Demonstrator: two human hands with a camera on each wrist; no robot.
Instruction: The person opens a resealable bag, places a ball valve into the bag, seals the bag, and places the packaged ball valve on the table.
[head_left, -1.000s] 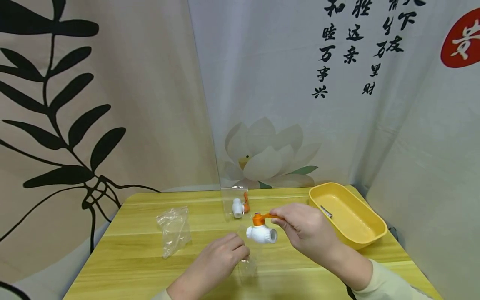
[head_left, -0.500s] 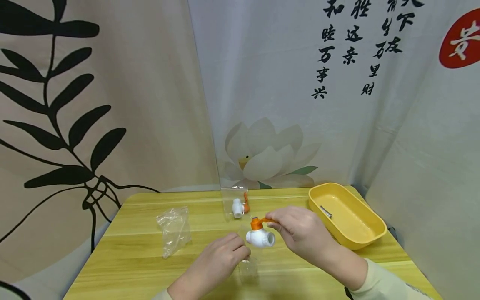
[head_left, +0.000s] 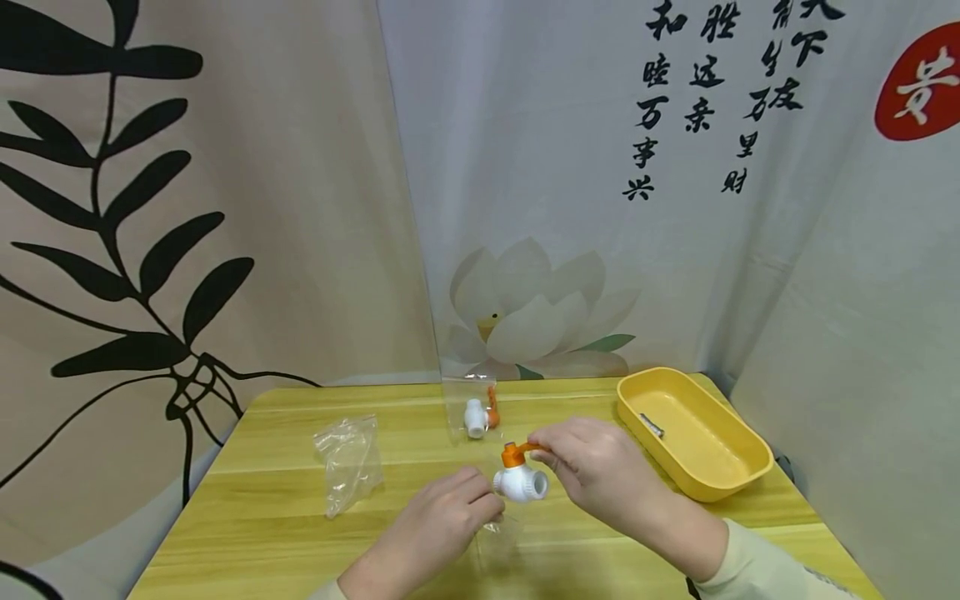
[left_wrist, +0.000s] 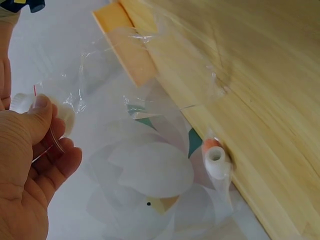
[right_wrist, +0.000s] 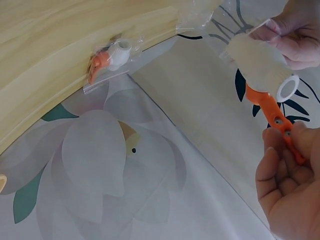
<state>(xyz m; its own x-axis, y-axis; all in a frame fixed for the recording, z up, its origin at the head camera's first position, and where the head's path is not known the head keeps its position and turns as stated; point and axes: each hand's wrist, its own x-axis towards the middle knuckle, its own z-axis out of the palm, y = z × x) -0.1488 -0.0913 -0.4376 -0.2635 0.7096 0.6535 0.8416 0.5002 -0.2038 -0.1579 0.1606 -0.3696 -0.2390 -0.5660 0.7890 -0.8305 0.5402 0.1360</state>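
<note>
Head view shows the right hand with thumb and fingers bent together, pinching the end of an orange handle; the white valve joined to it hangs over the middle of the table, its round open end turned toward the right edge. Seen from the right wrist, the thumb presses one side of the handle's tip and the curled fingers meet the other. The back of this hand faces up, and its forearm, in a pale sleeve, slants in from the near side, close to the right edge. Just beside the valve, toward the left edge, the left hand has thumb and fingers closed on the rim of a clear bag, where the left wrist view picks out a red line. Whether any of the valve sits inside the bag, I cannot tell. The left forearm reaches in from the near side, knuckles upward. Near the far edge lies a bagged valve; a crumpled bag lies toward the left edge; a yellow tray stands by the far right corner, a small silver piece in it.
</note>
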